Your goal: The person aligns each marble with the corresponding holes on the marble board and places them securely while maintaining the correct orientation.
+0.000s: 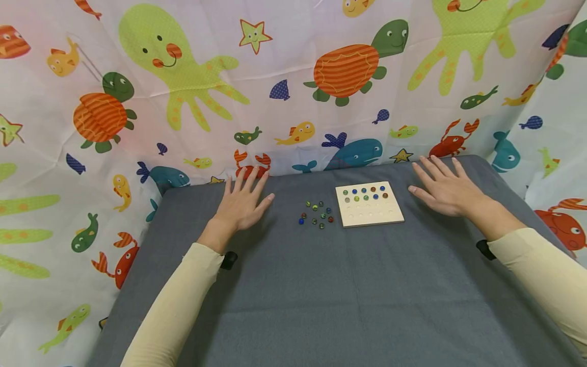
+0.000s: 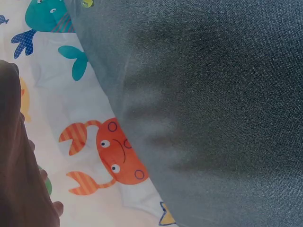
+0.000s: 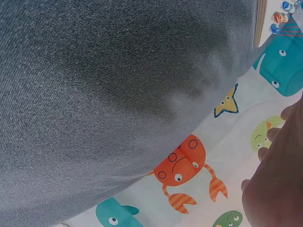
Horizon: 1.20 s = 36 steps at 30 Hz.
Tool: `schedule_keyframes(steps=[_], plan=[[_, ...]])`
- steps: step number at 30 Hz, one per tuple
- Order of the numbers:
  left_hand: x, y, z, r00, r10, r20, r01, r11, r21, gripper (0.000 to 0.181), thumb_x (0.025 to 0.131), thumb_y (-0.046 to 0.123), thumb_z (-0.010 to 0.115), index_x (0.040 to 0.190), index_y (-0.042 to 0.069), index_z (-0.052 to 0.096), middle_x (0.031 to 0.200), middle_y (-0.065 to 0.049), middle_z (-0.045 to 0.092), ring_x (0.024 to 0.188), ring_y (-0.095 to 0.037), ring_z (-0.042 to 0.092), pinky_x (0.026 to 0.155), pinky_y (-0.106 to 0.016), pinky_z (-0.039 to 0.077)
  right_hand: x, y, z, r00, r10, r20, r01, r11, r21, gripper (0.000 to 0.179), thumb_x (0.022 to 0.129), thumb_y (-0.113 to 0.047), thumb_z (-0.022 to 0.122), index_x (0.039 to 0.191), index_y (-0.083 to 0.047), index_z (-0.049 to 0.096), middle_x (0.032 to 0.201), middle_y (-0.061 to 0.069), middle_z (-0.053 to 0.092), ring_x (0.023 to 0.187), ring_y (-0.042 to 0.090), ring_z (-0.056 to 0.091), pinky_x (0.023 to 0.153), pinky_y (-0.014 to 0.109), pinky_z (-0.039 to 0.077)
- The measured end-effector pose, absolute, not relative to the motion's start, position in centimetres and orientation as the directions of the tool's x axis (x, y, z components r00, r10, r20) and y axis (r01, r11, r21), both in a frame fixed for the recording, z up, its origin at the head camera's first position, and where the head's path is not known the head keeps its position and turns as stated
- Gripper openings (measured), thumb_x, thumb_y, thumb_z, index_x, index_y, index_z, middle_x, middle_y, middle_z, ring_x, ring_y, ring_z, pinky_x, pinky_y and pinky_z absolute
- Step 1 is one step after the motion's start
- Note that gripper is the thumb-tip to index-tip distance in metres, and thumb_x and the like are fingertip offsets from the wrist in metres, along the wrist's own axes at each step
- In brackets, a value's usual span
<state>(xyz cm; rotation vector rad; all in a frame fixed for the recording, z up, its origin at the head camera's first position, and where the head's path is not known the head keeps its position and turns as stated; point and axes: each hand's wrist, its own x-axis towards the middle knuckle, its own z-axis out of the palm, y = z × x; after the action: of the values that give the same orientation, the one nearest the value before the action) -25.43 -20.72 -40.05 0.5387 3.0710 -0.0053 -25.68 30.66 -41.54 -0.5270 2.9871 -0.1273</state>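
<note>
My left hand (image 1: 243,204) is held above the left part of the grey cloth, fingers straight and spread, holding nothing. On the other side, my right hand (image 1: 445,188) is spread the same way, to the right of a pale board (image 1: 372,220), and grips nothing. Coloured glass marbles (image 1: 366,197) sit in the board's two far rows of hollows; the nearer rows show bare hollows. Between the left hand and the board lie several loose marbles (image 1: 323,216). In the right wrist view, the board's edge (image 3: 260,23) and a few marbles appear at the top right corner.
The grey cloth (image 1: 321,295) covers the table. A white curtain (image 1: 284,66) printed with sea animals hangs behind and at both sides, meeting the table's far edge. A dark band (image 1: 229,260) shows at the left wrist and another (image 1: 485,250) at the right.
</note>
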Motion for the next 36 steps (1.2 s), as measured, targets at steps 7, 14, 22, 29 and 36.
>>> schedule_keyframes(steps=[7,14,22,29,36], plan=[[-25.5,-20.6,-40.0,-0.94,0.341,-0.008,0.341,0.94,0.031,0.074,0.105,0.064,0.023,0.166,0.027,0.004,0.173,-0.001,-0.008,0.157,-0.035,-0.008,0.12,-0.064,-0.003,-25.7,30.7,-41.5,-0.935,-0.344,-0.08,-0.336,0.936,-0.105,0.084,0.106,-0.059,0.032,0.163,-0.003,0.007,0.169,0.025,0.001,0.154,0.046,-0.006,0.115,0.066,-0.016],[-25.5,-20.9,-40.4,-0.939,0.343,0.014,0.342,0.935,0.088,0.075,0.105,0.064,0.024,0.166,0.023,0.007,0.173,-0.003,-0.008,0.157,-0.037,-0.006,0.12,-0.064,-0.003,-25.5,30.7,-41.2,-0.936,-0.346,-0.06,-0.337,0.933,-0.124,0.082,0.107,-0.054,0.038,0.163,-0.001,0.011,0.169,0.025,0.004,0.154,0.047,-0.002,0.116,0.069,-0.01],[-25.3,-21.1,-40.6,-0.94,0.34,0.042,0.342,0.929,0.14,0.075,0.105,0.063,0.027,0.166,0.024,0.007,0.173,-0.006,-0.002,0.157,-0.039,-0.002,0.121,-0.064,-0.001,-25.0,30.6,-41.2,-0.935,-0.352,-0.047,-0.342,0.928,-0.145,0.084,0.106,-0.056,0.039,0.163,-0.002,0.009,0.169,0.025,0.005,0.155,0.046,-0.002,0.117,0.067,-0.011],[-24.8,-20.7,-41.0,-0.929,0.36,0.085,0.37,0.91,0.188,0.073,0.106,0.061,0.032,0.166,0.025,0.012,0.172,-0.007,0.007,0.157,-0.038,0.005,0.121,-0.065,0.004,-24.7,30.5,-41.6,-0.932,-0.361,-0.036,-0.351,0.923,-0.159,0.084,0.105,-0.053,0.044,0.163,-0.001,0.012,0.169,0.024,0.005,0.155,0.046,0.001,0.117,0.066,-0.011],[-24.3,-20.3,-41.2,-0.917,0.374,0.138,0.398,0.872,0.283,0.073,0.105,0.059,0.04,0.165,0.024,0.018,0.171,-0.009,0.016,0.157,-0.035,0.01,0.12,-0.066,0.011,-24.3,30.1,-41.9,-0.921,-0.389,-0.03,-0.369,0.894,-0.254,0.088,0.104,-0.053,0.05,0.163,-0.001,0.011,0.168,0.026,0.007,0.154,0.047,0.007,0.119,0.067,-0.001]])
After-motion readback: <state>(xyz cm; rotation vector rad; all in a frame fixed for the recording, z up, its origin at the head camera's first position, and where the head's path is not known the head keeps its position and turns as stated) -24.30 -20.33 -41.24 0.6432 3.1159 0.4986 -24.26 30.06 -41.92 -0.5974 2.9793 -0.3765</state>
